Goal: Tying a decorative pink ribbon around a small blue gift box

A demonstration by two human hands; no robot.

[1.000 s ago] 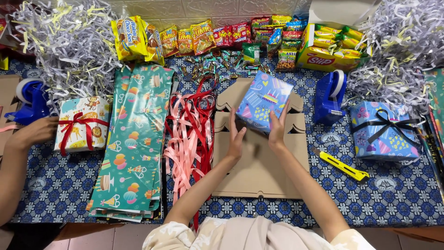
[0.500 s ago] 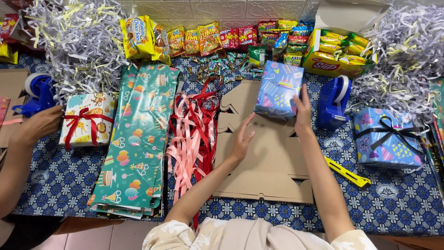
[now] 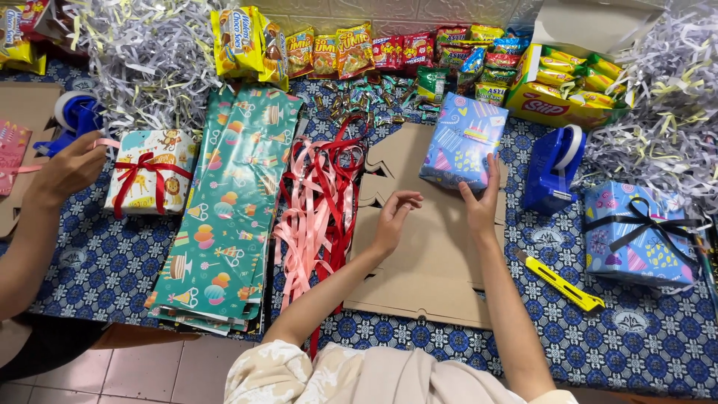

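A view from above of a table covered with a blue patterned cloth. The right hand grips the near edge of a box wrapped in blue birthday-print paper, fingers curled up its side. The box rests tilted at the far end of a flat sheet of brown die-cut cardboard. The left hand hovers open and empty over the cardboard, just left of the box and not touching it, fingers loosely curved.

Left of the cardboard lies a tangle of pink and red ribbons, and beyond it a stack of teal gift-wrap sheets printed with cakes and balloons. To the right of the box stands a blue tape dispenser, close beside it. Further right sits a second blue wrapped box tied with a dark ribbon. A yellow utility knife lies on the cloth near the right forearm.

Along the far edge run colourful snack packets, an open yellow carton of packets and heaps of shredded silver-white paper.

At the far left, another person's hand touches a white animal-print gift box tied with red ribbon.
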